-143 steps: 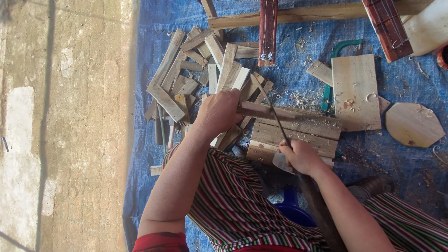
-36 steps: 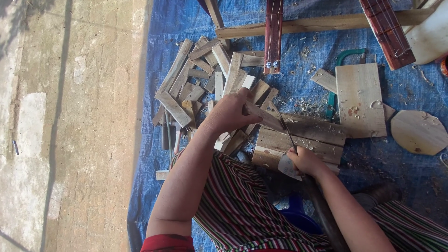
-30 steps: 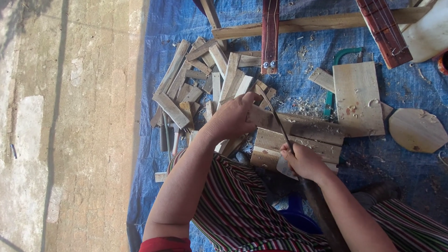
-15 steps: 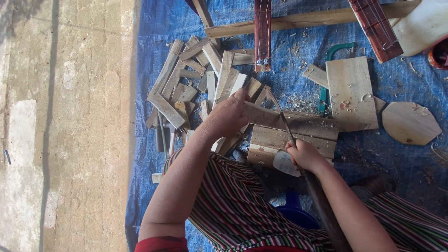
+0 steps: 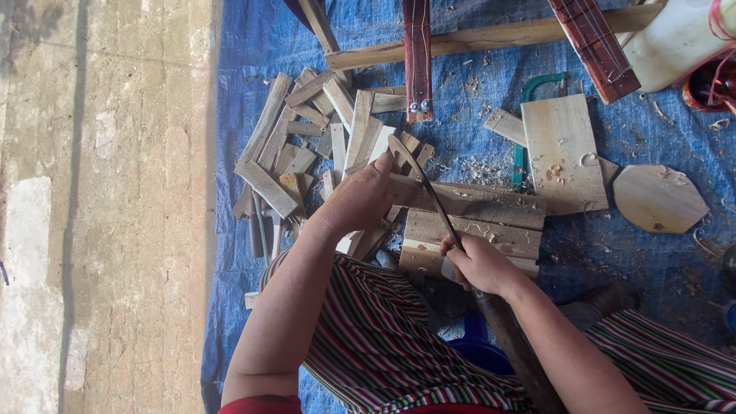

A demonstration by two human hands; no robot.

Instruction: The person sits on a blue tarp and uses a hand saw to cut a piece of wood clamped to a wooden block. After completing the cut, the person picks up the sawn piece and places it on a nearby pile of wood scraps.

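Left hand (image 5: 360, 198) pressed flat, fingers wrapped over the near-left end of a wood strip (image 5: 468, 201) lying across a stacked plank block (image 5: 475, 238). Right hand (image 5: 479, 264) fisted tight on the handle of a curved blade (image 5: 422, 180), its edge laid across the strip. All of it sits on a blue tarp (image 5: 253, 46), littered with shavings. Offcut pile (image 5: 307, 146) left of the hands. Far right: rectangular board (image 5: 563, 149), octagonal wood piece (image 5: 659, 199), long batten (image 5: 491, 34) at the far edge. Bare concrete floor (image 5: 100, 192) left of the tarp. Striped cloth (image 5: 383, 345) nearest the camera.
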